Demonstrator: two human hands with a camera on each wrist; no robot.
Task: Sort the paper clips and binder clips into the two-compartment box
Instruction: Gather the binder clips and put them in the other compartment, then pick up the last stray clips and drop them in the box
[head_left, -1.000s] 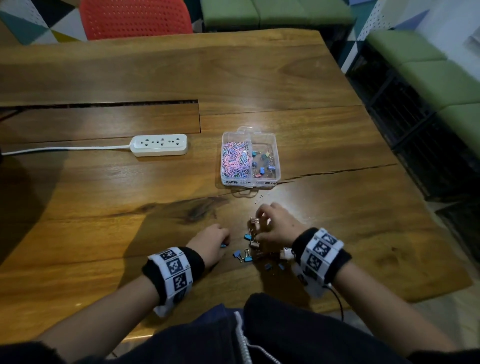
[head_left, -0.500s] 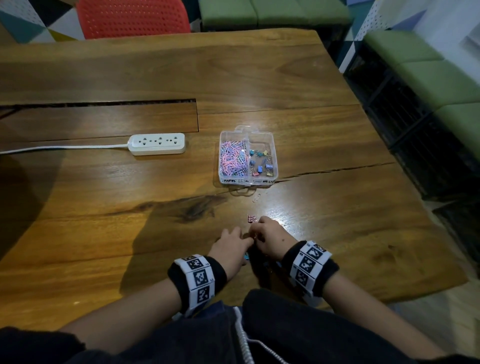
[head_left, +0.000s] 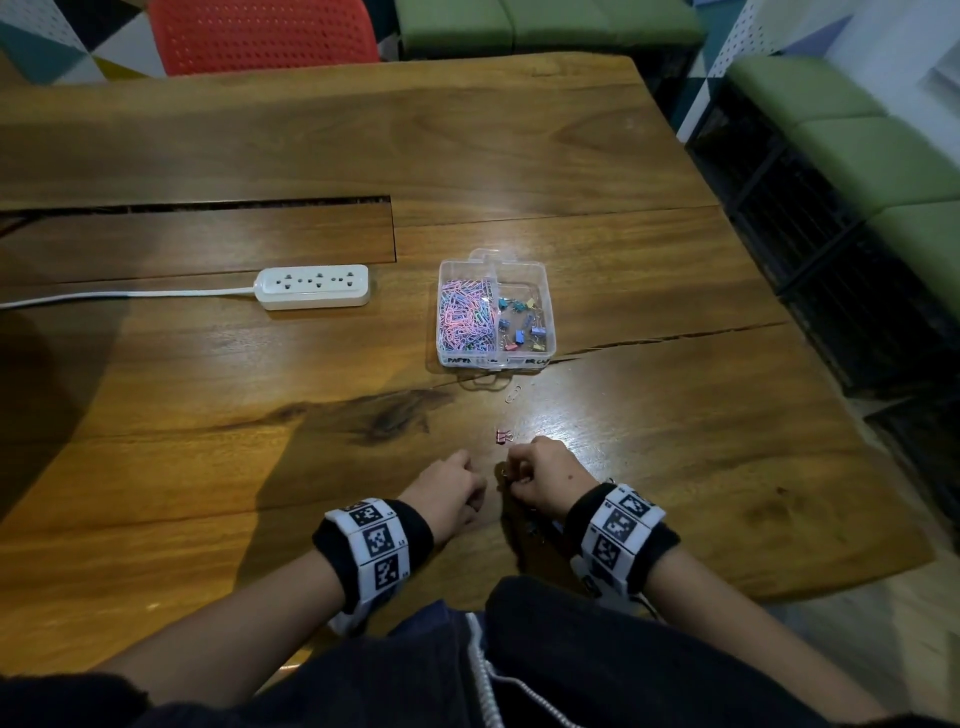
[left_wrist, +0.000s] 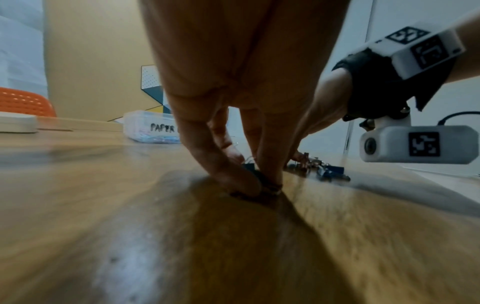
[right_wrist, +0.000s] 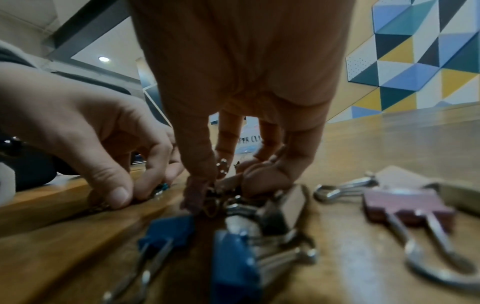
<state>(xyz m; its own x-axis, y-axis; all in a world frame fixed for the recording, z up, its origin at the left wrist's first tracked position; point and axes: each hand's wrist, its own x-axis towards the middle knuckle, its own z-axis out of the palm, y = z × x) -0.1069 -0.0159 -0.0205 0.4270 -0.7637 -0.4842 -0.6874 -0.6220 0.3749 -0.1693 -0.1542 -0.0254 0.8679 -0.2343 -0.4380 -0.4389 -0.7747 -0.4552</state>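
I see the two-compartment box (head_left: 494, 314) holding paper clips (head_left: 464, 318) left, binder clips (head_left: 522, 325) right; both my grips pinch loose binder clips (right_wrist: 233, 236) on the counter (head_left: 208, 415)

Clips under the right hand (head_left: 540, 475) are hidden overhead.

Ahead of my hands (head_left: 493, 488) sits the two-compartment box (head_left: 496, 364) on the table (head_left: 208, 415); one binder clip (head_left: 502, 435) and one paper clip (head_left: 513, 395) lie between. A power strip (head_left: 314, 287) lies ahead-left. More binder clips (right_wrist: 228, 257) sit under my right wrist.
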